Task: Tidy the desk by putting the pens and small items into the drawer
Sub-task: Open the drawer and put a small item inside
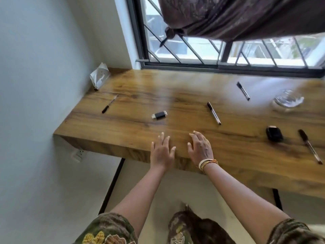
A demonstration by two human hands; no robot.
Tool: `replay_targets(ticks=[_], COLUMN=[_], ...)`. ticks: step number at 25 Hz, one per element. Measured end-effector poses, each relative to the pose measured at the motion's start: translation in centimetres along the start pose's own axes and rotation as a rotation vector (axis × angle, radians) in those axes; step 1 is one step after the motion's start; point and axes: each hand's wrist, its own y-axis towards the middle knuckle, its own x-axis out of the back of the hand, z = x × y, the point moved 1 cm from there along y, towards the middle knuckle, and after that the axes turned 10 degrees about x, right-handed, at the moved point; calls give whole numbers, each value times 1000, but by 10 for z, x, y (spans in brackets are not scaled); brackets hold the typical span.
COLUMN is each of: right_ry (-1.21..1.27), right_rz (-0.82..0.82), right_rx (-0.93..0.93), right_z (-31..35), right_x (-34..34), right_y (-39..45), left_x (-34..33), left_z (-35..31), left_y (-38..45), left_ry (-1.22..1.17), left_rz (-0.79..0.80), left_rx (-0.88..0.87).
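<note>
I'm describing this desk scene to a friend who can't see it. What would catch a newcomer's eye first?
Two bare hands, left and right, lie open and flat at the near edge of a thick golden-brown wooden desk. Slim dark pens lie scattered on it, one at centre, beside a small black-and-silver lighter-like item. Behind, a knotted brown curtain hangs over a barred window.

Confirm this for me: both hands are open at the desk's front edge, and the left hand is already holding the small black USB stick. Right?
Not quite. In the head view the left hand holds nothing; the USB stick lies on the desk beyond it, untouched. The rest stands: it and the right hand are both open at the front edge.
</note>
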Motion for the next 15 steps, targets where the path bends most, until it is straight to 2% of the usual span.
replay_targets(ticks=[2, 4, 6, 7, 9, 11, 12, 13, 15], right_ry=[-52, 6, 114, 196, 515, 1132, 1393, 1546, 1721], right_rz=[-55, -155, -221, -232, -294, -441, -504, -523, -530], right_rx=[58, 109, 44, -85, -550, -1139, -1343, -1437, -1454], right_z=[-10, -20, -28, -34, -56, -82, -101, -120, -152], right_x=[3, 6, 3, -1, -20, -30, -35, -38, -39], right_y=[-47, -90, -127, -141, -157, -153, -149, -146, -137], left_x=[-19, -30, -35, -37, -39, -42, -45, -49, -54], left_z=[-9, -21, -27, -29, -28, -27, -28, -28, -28], left_y=[-29, -47, -54, -55, -54, -54, -53, -53, -52], left_ry=[110, 181, 274, 311, 356, 396, 403, 411, 467], left_rz=[45, 68, 73, 77, 85, 80, 76, 72, 46], left_rx=[-115, -191, -262, -286, -295, -284, -275, -261, -238])
